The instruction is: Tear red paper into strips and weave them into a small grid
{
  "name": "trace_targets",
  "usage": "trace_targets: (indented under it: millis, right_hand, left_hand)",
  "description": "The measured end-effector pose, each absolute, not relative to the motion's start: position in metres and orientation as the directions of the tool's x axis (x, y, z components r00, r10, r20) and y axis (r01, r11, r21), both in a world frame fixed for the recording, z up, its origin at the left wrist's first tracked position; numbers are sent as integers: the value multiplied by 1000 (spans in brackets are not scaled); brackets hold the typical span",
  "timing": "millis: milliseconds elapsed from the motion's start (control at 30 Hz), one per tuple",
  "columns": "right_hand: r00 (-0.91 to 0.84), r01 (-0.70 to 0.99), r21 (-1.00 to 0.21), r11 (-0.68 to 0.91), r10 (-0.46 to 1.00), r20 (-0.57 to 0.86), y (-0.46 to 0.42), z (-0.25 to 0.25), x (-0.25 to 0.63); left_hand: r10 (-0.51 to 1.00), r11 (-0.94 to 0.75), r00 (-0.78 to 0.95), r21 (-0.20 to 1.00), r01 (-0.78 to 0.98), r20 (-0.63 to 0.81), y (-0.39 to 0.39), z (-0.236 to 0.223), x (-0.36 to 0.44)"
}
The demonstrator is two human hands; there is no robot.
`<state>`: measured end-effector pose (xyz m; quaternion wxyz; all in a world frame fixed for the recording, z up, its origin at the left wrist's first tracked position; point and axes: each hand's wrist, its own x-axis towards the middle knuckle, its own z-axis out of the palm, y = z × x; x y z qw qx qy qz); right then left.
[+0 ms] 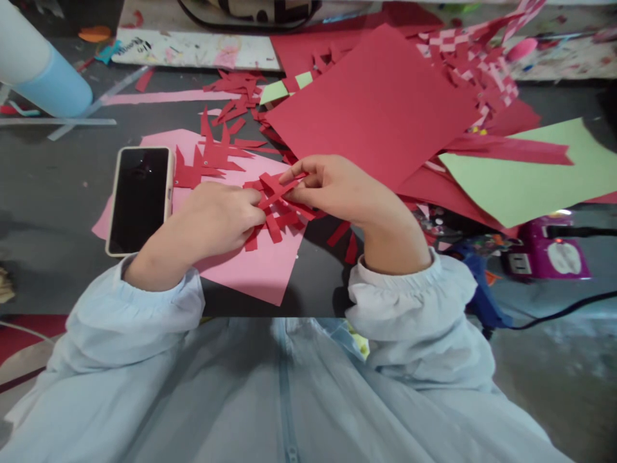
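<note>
Between my hands is a cluster of crossed red paper strips (pixel 276 217), held just over a pink paper sheet (pixel 250 273). My left hand (pixel 219 215) grips its left side, the fingers curled in. At the upper right of the cluster, my right hand (pixel 325 186) pinches a strip between thumb and fingers. Another red cut-paper piece with pointed ends (pixel 212 154) lies on the pink sheet beyond my left hand. How the strips are joined under my fingers is hidden.
A phone (pixel 139 199) lies left of my left hand. Large red paper (pixel 376 103) and green paper (pixel 540 170) cover the back right. A blue glue gun (pixel 482 289) and a purple power socket box (pixel 552 251) with cords sit at right. A blue-white bottle (pixel 48 71) stands at left.
</note>
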<state>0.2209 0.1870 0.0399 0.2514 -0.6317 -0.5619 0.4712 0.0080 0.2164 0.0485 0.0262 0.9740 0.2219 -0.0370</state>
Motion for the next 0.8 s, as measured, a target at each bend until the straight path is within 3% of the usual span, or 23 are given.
trace_targets:
  millis: [233, 800]
  right_hand:
    - [-114, 418, -876, -240, 943, -312, 187, 42, 222]
    - [-146, 465, -851, -244, 927, -346, 182, 45, 223]
  left_hand:
    - [422, -905, 902, 14, 425, -89, 218, 47, 7]
    - [438, -895, 894, 43, 444, -96, 217, 51, 8]
